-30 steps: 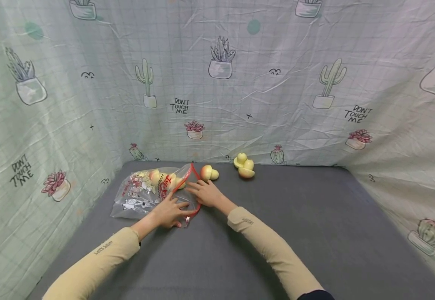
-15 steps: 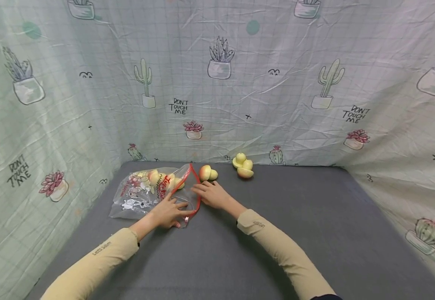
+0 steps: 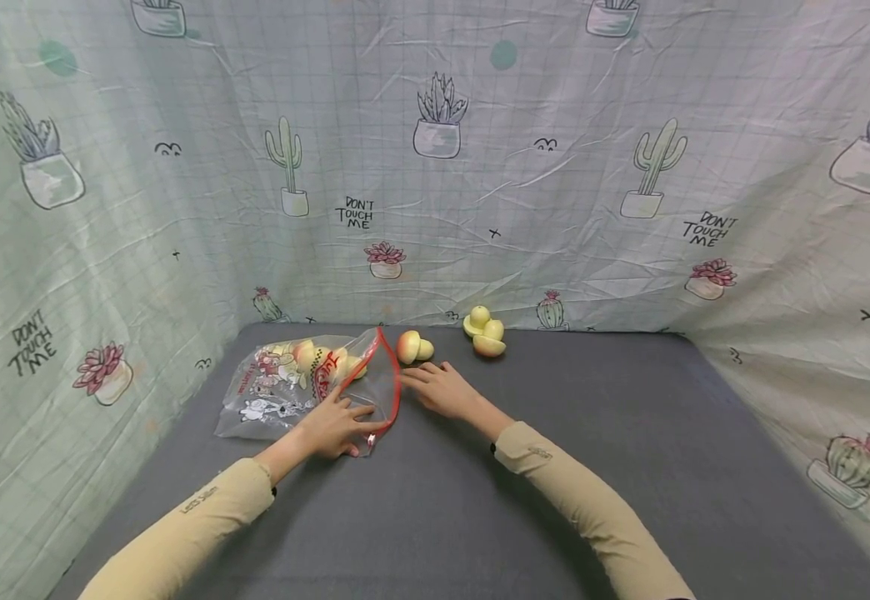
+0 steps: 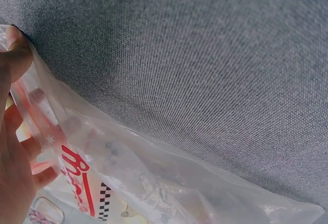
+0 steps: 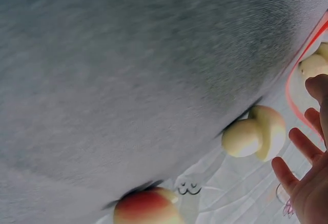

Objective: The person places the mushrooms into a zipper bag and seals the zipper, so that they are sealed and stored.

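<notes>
A clear plastic zip bag [image 3: 273, 408] with a red-edged mouth and printed cartoon figures lies at the left of the grey table. Inside it show several yellow-and-red fruit-like pieces [image 3: 305, 354]. My left hand [image 3: 333, 425] rests at the mouth with fingers spread, its thumb [image 4: 16, 38] at the bag's near edge. My right hand [image 3: 444, 390], fingers extended and holding nothing, is just right of the red rim. Behind that hand lies a mushroom-shaped piece [image 5: 264, 131], a red-yellow dome with a pale ball on its flat side. Farther right is a cluster of similar pieces [image 3: 486, 332].
The grey tabletop [image 3: 592, 433] reaches to a hanging cloth [image 3: 517, 183] printed with cacti, which encloses the back and both sides. The loose pieces lie near its foot at the back.
My right hand has drawn back to the right, out of the bag's mouth, its fingers empty. The left hand has stayed at the bag's mouth.
</notes>
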A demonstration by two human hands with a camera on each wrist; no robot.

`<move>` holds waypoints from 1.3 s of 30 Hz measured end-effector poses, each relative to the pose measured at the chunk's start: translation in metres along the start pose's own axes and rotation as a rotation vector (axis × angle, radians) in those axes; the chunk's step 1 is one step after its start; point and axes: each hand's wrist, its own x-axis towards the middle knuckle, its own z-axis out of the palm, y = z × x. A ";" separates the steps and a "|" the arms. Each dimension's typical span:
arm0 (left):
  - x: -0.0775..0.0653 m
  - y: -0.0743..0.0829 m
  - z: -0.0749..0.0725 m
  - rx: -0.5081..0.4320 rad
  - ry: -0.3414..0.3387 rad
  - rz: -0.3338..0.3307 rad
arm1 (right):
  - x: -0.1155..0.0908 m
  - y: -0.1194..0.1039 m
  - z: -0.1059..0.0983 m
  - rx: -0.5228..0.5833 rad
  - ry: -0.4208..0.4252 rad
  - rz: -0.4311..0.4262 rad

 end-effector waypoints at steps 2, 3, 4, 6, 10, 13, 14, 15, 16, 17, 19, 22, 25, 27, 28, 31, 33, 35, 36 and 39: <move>0.000 -0.001 -0.001 -0.011 -0.002 0.000 | -0.003 0.003 0.000 0.006 0.009 0.008; 0.000 -0.002 -0.002 -0.015 -0.002 0.001 | -0.004 0.005 0.000 0.010 0.016 0.012; 0.000 -0.002 -0.002 -0.020 -0.002 0.001 | -0.005 0.007 0.000 0.014 0.024 0.016; 0.000 -0.003 -0.003 -0.026 -0.003 0.002 | -0.008 0.011 0.001 0.012 0.040 0.026; 0.000 -0.004 -0.004 -0.032 -0.001 0.005 | -0.014 0.020 0.003 0.015 0.064 0.044; 0.000 -0.005 -0.004 -0.027 0.004 0.010 | -0.019 0.026 0.004 0.023 0.079 0.056; 0.000 -0.005 -0.004 -0.026 0.006 0.013 | -0.020 0.028 0.005 0.021 0.085 0.060; 0.000 -0.006 -0.004 -0.027 0.007 0.014 | -0.022 0.030 0.005 0.021 0.094 0.064; 0.000 -0.006 -0.004 -0.029 0.009 0.016 | -0.023 0.032 0.005 0.022 0.102 0.068; -0.001 -0.006 -0.004 -0.030 0.011 0.017 | -0.024 0.034 0.005 0.025 0.110 0.072; -0.001 -0.007 -0.003 -0.031 0.012 0.021 | -0.027 0.039 0.006 0.026 0.121 0.084; -0.001 -0.008 -0.002 -0.041 0.020 0.025 | -0.032 0.046 0.009 0.021 0.115 0.112; -0.001 -0.008 0.000 -0.055 0.025 0.033 | -0.038 0.054 0.012 0.006 0.094 0.143; -0.001 -0.007 0.000 -0.064 0.021 0.038 | -0.042 0.059 0.014 -0.012 0.085 0.158; -0.001 -0.007 0.000 -0.067 0.017 0.039 | -0.044 0.062 0.015 -0.014 0.085 0.166; -0.001 -0.006 -0.001 -0.078 0.016 0.039 | -0.050 0.069 0.016 -0.027 0.095 0.191; 0.000 -0.006 -0.001 -0.086 0.026 0.039 | -0.053 0.073 0.016 -0.033 0.097 0.216; 0.001 -0.005 -0.002 -0.091 0.043 0.046 | -0.057 0.077 0.016 -0.040 0.099 0.240; 0.001 -0.005 -0.002 -0.090 0.049 0.049 | -0.058 0.079 0.016 -0.040 0.099 0.252; 0.003 -0.005 -0.002 -0.081 0.065 0.056 | -0.061 0.086 0.016 -0.040 0.100 0.284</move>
